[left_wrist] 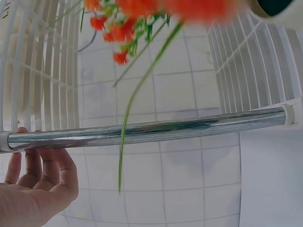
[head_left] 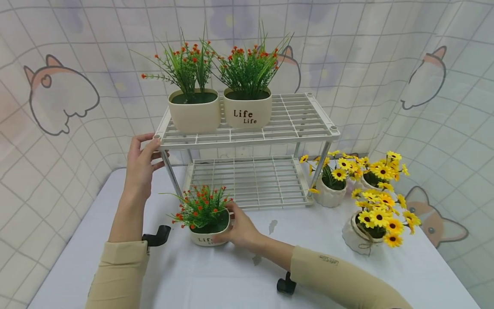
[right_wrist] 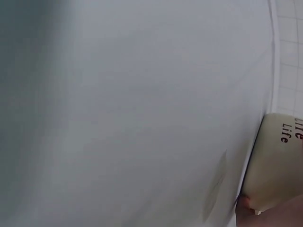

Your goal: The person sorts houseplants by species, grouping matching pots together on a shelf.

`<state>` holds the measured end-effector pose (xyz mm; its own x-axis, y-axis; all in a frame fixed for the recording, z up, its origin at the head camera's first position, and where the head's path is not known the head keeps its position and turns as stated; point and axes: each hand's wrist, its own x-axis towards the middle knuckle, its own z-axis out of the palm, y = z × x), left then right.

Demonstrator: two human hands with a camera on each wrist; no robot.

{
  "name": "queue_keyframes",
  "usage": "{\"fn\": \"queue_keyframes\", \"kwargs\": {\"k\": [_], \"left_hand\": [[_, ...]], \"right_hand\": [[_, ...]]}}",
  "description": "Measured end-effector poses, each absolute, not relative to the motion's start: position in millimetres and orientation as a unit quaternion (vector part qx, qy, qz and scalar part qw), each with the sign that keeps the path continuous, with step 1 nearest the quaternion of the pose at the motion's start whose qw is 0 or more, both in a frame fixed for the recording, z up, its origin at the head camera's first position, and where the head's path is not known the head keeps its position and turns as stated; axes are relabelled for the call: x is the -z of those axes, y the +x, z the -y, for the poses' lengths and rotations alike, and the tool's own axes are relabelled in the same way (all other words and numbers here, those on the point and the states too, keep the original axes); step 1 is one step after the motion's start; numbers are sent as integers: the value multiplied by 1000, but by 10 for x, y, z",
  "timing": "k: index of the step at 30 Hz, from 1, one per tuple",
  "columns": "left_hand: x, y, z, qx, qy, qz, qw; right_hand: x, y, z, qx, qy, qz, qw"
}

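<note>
My left hand [head_left: 140,169] holds the front left corner of a white two-tier shelf rack [head_left: 293,128], its fingers by the chrome post [left_wrist: 189,128] in the left wrist view. In front of the lower tier [head_left: 266,182], my right hand [head_left: 242,228] grips the right end of a cream oval flowerpot [head_left: 204,240]. Red flowers and green grass [head_left: 200,210] fill this pot. The pot [right_wrist: 274,163] shows at the right edge of the right wrist view, partly cut off. On the upper tier stand two similar pots, a plain-faced one [head_left: 194,113] and one lettered "Life" [head_left: 247,109].
Right of the rack stand white pots of yellow flowers, one [head_left: 356,236] nearer the front and others [head_left: 331,195] behind. A white cloth covers the table [head_left: 216,283]. Behind hangs a tile-patterned curtain [head_left: 127,51] with cartoon animals.
</note>
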<state>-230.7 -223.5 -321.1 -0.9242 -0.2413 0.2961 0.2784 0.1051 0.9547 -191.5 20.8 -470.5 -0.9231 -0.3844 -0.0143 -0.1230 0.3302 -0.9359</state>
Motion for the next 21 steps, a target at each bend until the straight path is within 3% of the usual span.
{"fn": "queue_keyframes", "kwargs": {"k": [8,21], "left_hand": [[3212,-2312,2234,667,-17,718,197],[3204,-2310,2234,662,-16,724,193]], "right_hand": [[4635,-1887,-505,553,-174,-803,140],[4210,-1819,-1052,566,-161,-783,201]]}}
